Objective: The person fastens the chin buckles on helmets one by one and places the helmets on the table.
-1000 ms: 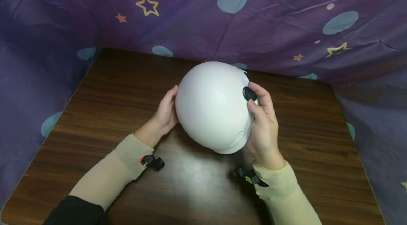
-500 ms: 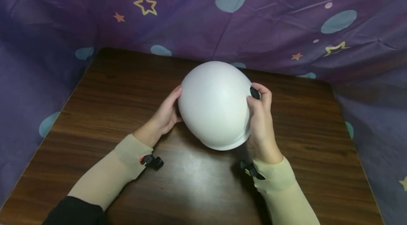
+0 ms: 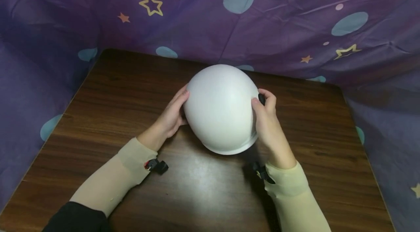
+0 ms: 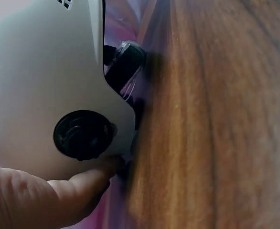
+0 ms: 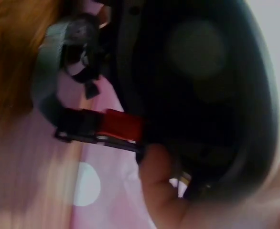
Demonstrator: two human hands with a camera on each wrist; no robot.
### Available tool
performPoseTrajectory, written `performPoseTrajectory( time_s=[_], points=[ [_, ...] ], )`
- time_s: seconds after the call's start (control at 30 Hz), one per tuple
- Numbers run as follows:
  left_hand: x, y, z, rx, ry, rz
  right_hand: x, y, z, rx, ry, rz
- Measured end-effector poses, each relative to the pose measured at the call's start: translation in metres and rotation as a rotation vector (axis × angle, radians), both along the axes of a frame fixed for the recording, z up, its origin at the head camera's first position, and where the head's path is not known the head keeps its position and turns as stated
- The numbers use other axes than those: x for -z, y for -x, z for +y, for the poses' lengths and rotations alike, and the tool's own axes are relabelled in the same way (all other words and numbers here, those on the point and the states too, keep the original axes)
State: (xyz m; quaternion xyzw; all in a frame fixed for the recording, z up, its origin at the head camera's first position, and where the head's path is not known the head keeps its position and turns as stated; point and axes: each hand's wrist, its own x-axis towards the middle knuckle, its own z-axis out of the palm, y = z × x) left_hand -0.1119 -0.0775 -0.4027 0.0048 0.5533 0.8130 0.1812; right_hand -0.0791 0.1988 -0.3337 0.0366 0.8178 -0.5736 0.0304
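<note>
A white helmet (image 3: pixel 221 110), rounded side up, is between both hands above the middle of the table. My left hand (image 3: pixel 171 113) holds its left side, with the lower fingers hidden behind the shell. In the left wrist view a round black disc (image 4: pixel 82 135) sits on the shell, close above that hand. My right hand (image 3: pixel 270 124) grips the right rim, thumb on the outer shell, beside a black piece (image 3: pixel 261 98). The right wrist view, blurred, looks into the dark inside (image 5: pixel 192 95) of the helmet, where a strap with a red piece (image 5: pixel 121 125) hangs.
The brown wood-grain table (image 3: pixel 124 82) stretches to every side of the helmet. A purple cloth (image 3: pixel 197 13) with stars and blue spots hangs behind its far edge and at both sides. Small black cameras (image 3: pixel 160 166) are strapped to both wrists.
The helmet has turned, so its right-hand black piece and side vents have swung away to the right and mostly out of sight. My right hand has followed slightly; the left has barely moved.
</note>
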Motion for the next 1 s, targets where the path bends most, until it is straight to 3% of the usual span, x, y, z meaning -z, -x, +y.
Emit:
performPoseTrajectory(
  time_s=[0.1, 0.27, 0.37, 0.47, 0.67, 0.83, 1.0],
  points=[
    [0.0, 0.001, -0.003, 0.019, 0.04, 0.025, -0.004, 0.0, 0.001, -0.051, -0.014, -0.063],
    [-0.002, 0.002, -0.006, 0.036, 0.136, 0.064, -0.008, -0.001, 0.009, -0.144, -0.168, -0.176],
    [-0.004, 0.002, -0.007, 0.041, 0.197, 0.072, -0.006, 0.001, 0.013, -0.183, -0.14, -0.225],
    [-0.006, 0.002, -0.008, 0.048, 0.256, 0.081, -0.002, 0.003, 0.015, -0.211, -0.102, -0.231],
    [-0.009, 0.001, -0.007, 0.033, 0.422, 0.183, 0.006, 0.003, 0.016, -0.226, -0.177, -0.255],
    [-0.011, 0.0, -0.006, 0.027, 0.503, 0.226, 0.012, 0.002, 0.013, -0.229, -0.12, -0.289],
    [-0.012, -0.002, -0.005, 0.059, 0.61, 0.268, 0.014, 0.003, 0.011, -0.289, -0.174, -0.325]
  ],
)
